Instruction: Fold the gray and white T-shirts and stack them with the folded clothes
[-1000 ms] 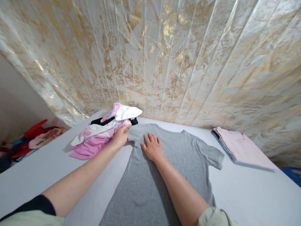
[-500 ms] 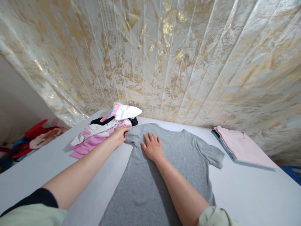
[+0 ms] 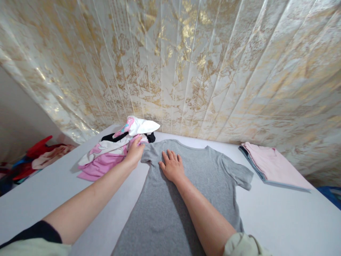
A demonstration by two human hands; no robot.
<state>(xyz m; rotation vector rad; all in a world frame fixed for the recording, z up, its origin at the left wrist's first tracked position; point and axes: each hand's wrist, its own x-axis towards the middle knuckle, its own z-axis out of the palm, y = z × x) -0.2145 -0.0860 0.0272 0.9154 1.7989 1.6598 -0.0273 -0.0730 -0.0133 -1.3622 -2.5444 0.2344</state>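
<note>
1. Grey T-shirt (image 3: 210,192), one: spread flat in the middle of the table before you, neckline at the far side, lower end running out of view. Short sleeves, two, one on each side.
2. Right hand (image 3: 172,167), one: yours, palm down on the shirt's upper left part, fingers outstretched and slightly spread, grasping nothing.
3. Left hand (image 3: 134,153), one: yours, fingers partly bent, beside the cuff of the left sleeve (image 3: 150,153); you cannot tell from this view whether it pinches the fabric.
4. Heap of clothes (image 3: 102,165), one: loose, just beyond your left hand; pink, white and black pieces, overlapping too much to count.
5. Folded stack (image 3: 277,165), one: at your right, apart from the shirt; at least three layers, pink uppermost, black and grey-blue below.
6. White table (image 3: 287,220), one, under all the above.
7. Gold-patterned curtain (image 3: 186,71), one, behind the table.
</note>
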